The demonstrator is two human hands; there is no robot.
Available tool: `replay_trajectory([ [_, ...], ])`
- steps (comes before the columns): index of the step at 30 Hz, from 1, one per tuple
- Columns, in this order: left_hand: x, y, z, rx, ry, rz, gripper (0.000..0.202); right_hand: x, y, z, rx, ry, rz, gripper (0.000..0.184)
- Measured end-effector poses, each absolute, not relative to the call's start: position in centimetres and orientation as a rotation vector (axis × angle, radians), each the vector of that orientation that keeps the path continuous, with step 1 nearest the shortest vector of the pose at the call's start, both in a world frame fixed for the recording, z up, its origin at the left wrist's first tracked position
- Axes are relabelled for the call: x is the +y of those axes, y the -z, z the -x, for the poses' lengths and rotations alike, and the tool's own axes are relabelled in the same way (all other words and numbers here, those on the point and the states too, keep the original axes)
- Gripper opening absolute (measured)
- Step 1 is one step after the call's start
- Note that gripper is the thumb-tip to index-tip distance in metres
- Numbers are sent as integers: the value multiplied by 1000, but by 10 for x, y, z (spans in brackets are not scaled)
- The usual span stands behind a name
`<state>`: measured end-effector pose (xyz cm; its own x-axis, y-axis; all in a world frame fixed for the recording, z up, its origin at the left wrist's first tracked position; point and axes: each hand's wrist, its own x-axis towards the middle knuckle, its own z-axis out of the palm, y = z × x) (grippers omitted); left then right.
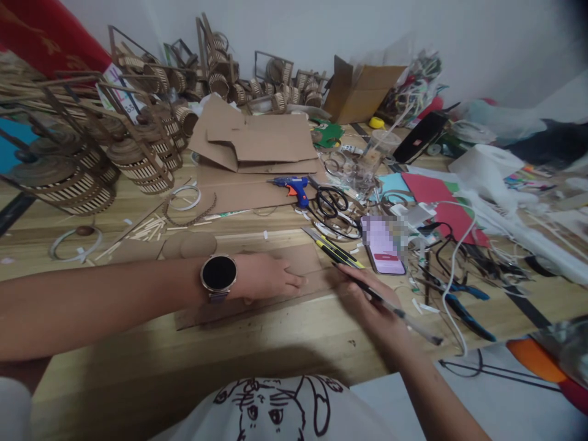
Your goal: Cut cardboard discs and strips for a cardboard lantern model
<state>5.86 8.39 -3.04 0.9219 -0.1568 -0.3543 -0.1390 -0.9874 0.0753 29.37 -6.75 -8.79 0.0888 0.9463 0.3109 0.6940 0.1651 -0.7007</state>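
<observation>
My left hand (269, 277), with a round black watch (218, 274) on the wrist, lies flat with fingers stretched on a brown cardboard sheet (303, 260) at the table's near edge. My right hand (374, 304) is closed round a thin dark pen-like tool (390, 306). The tool's tip touches the cardboard's right edge just right of the left fingertips. A yellow-and-black utility knife (333, 248) lies just beyond the tool. A phone (384, 247) rests to its right.
A blue glue gun (294, 185) and black scissors (331, 201) lie mid-table. Stacks of cardboard lantern-like models (92, 165) crowd the left and back. Flat cardboard pieces (257, 144), an open box (358, 92), coloured paper (436, 199), white cables and blue-handled pliers (463, 306) fill the right.
</observation>
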Motion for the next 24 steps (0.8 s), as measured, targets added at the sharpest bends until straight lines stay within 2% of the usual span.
replay_trajectory([
  [8,92,36,-74,-336,560,-2955,101,-87,91,-241,-1391,-469,1683,10],
  [14,92,36,-80,-392,605,-2939,116,-80,96,-231,-1380,-499,1691,11],
  [24,91,38,-79,-412,570,-2985,102,-84,90,-266,-1358,-357,1818,16],
])
